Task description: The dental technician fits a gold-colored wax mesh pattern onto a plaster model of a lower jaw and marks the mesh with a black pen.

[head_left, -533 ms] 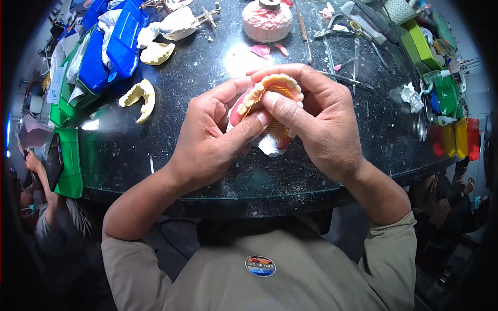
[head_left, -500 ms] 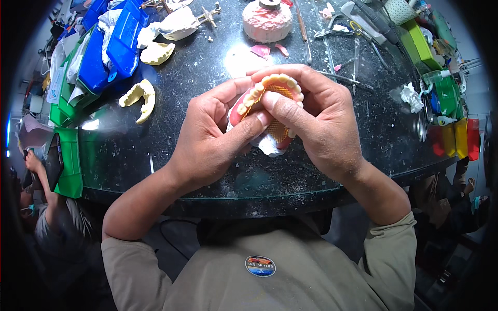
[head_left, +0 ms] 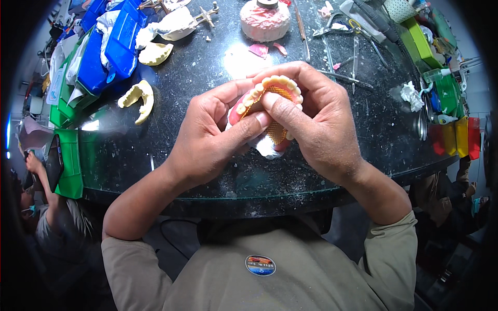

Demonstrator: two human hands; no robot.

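Observation:
Between both hands, above the middle of the dark bench, is a dental model with a denture (head_left: 278,81): a row of cream teeth in pink gum material on a white plaster base. A gold-coloured mesh (head_left: 276,132) lines the palate inside the tooth arch. My left hand (head_left: 210,135) is closed around the model's left side, its thumb pressing near the mesh edge. From the right, my right hand (head_left: 319,124) wraps the model, thumb tip pressed on the mesh. The fingers behind the model are partly hidden.
Cream plaster arches (head_left: 139,98) lie left, near blue bins (head_left: 124,46) and green bins (head_left: 67,166). A pink-stained plaster block (head_left: 264,20) stands at the back. Pliers (head_left: 334,26) and thin metal tools lie back right, with crumpled white tissue (head_left: 411,97). Other people sit at both sides.
Almost nothing differs. Both hands keep their hold on the dental model, thumbs on the mesh, while the view has shifted very slightly.

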